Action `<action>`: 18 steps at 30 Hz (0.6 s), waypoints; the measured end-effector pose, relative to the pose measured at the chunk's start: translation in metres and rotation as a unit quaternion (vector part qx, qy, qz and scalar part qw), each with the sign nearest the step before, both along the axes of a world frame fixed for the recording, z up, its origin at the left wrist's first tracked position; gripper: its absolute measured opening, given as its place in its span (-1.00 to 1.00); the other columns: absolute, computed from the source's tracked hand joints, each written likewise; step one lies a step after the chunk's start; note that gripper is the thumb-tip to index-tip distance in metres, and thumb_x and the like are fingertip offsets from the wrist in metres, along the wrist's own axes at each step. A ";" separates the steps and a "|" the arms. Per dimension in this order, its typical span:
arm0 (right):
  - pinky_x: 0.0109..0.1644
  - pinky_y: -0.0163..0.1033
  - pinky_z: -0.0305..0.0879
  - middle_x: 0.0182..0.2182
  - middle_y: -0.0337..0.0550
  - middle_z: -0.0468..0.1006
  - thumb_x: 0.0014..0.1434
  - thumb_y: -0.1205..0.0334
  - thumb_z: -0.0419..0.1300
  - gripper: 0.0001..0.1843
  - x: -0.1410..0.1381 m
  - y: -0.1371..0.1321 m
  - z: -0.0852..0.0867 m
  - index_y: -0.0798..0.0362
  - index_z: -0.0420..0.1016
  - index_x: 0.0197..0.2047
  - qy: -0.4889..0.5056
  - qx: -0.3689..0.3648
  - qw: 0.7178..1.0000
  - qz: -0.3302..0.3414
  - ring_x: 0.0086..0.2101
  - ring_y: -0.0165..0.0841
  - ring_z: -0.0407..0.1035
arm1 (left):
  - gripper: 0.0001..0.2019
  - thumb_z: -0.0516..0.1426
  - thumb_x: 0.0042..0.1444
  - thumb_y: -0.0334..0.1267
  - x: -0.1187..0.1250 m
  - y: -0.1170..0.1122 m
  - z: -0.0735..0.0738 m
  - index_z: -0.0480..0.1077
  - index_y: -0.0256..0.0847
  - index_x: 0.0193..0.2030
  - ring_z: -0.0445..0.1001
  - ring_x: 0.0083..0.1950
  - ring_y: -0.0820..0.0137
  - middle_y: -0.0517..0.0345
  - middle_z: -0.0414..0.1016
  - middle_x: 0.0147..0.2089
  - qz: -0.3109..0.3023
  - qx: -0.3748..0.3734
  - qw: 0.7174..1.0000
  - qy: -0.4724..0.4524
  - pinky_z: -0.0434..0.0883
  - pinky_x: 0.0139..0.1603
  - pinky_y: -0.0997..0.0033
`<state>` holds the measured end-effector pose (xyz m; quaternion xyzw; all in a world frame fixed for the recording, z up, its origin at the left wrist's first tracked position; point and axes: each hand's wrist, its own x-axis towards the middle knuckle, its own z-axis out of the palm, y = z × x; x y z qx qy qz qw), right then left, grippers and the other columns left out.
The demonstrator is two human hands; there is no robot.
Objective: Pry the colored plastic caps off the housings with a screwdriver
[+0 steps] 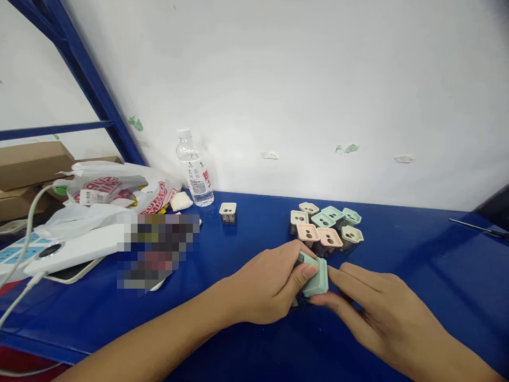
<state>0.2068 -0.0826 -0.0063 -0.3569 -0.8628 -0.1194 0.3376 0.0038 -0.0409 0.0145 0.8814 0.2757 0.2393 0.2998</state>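
Both hands are together at the front of the blue tabletop (pixel 417 310), clamped on a small mint-green box (pixel 318 278). The left hand (pixel 264 284) grips the box from the left, with its thumb across the near side. The right hand (pixel 382 305) closes in from the right, its fingers (pixel 350 278) reaching to the box's right side and its thumb (pixel 324 300) running beneath it. The box lies tipped on its side between them, with a dark part showing by the left hand.

Just above the hands stands a tight group of eight square boxes (pixel 324 225) with cream, mint and pink tops, each top pierced by two round holes. One more cream-topped box (pixel 228 212) stands alone to the left, well apart from the group and near a clear plastic water bottle (pixel 194 170). A thin dark tool (pixel 477 228) lies at the far right.

On the left are a white plastic bag (pixel 107 183), a white phone (pixel 67 254), a power strip (pixel 16 249) with a white cable (pixel 26 249), and cardboard boxes (pixel 27 164). A patch beside them (pixel 157 252) is too blurred to tell.
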 end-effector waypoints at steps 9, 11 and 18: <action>-0.57 -0.28 -0.01 -0.60 -0.31 0.23 0.32 0.27 0.07 -0.85 -0.002 -0.003 -0.006 0.03 0.33 -0.33 -0.001 0.014 1.000 0.011 -0.64 -0.44 0.11 | -0.65 -0.13 0.34 -0.03 -0.004 -0.003 0.014 0.21 -0.24 0.04 0.36 -0.23 0.33 0.02 0.42 -0.18 -0.032 -0.079 0.995 0.050 0.31 -0.23 0.34; -0.56 -0.29 0.00 -0.59 -0.31 0.24 0.31 0.29 0.08 -0.87 -0.002 -0.003 -0.005 0.04 0.35 -0.31 0.006 0.013 1.000 0.020 -0.63 -0.45 0.11 | -0.65 -0.12 0.34 -0.04 -0.006 -0.003 0.015 0.21 -0.24 0.07 0.36 -0.23 0.33 0.04 0.42 -0.19 -0.041 -0.096 0.994 0.036 0.32 -0.21 0.33; -0.51 -0.31 -0.02 -0.58 -0.33 0.20 0.30 0.32 0.14 -0.93 -0.005 -0.002 -0.004 0.14 0.40 -0.18 0.002 0.081 0.996 0.025 -0.58 -0.48 0.06 | -0.57 -0.25 0.35 -0.11 -0.006 0.000 0.008 0.24 -0.24 0.15 0.36 -0.20 0.33 0.00 0.42 -0.11 -0.086 -0.165 0.978 -0.099 0.32 -0.11 0.31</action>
